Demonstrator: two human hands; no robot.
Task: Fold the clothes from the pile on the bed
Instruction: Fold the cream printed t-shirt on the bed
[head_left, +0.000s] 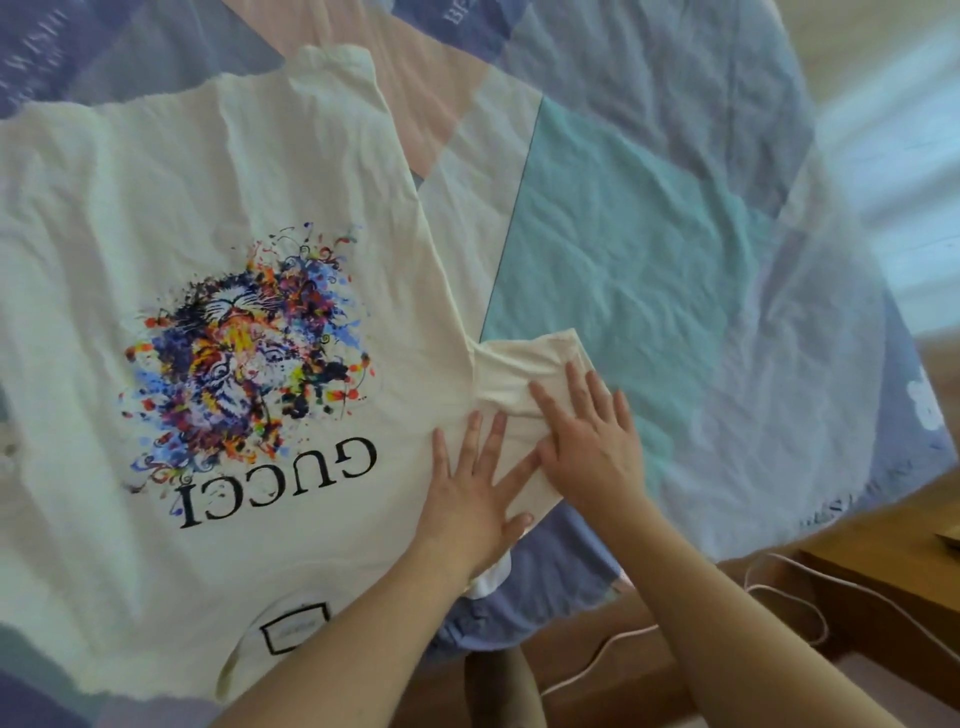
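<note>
The cream T-shirt (218, 218) lies spread flat on the bed, collar towards you, its print facing up: a many-coloured tiger head (249, 353) with black "GUCCI" lettering (275, 480) below it, upside down from where you stand. A label (296, 629) shows inside the collar. The shirt's one visible sleeve (524, 369) sticks out to the right, bunched in folds.

Your left hand (472, 499) lies flat on the shirt just beside the sleeve seam, fingers straight and spread, holding nothing. Your right hand (587, 441) lies flat on the sleeve itself, fingers straight, pressing the cloth down; it grips nothing either. The two hands touch or nearly touch at the left forefinger.

Under the shirt is a bedsheet (649, 208) in patches of turquoise, pale blue, lilac and pink, much creased. Beyond the bed's edge, lower right, stands brown wooden furniture (883, 571), with a thin white cable (795, 597) looping across it.
</note>
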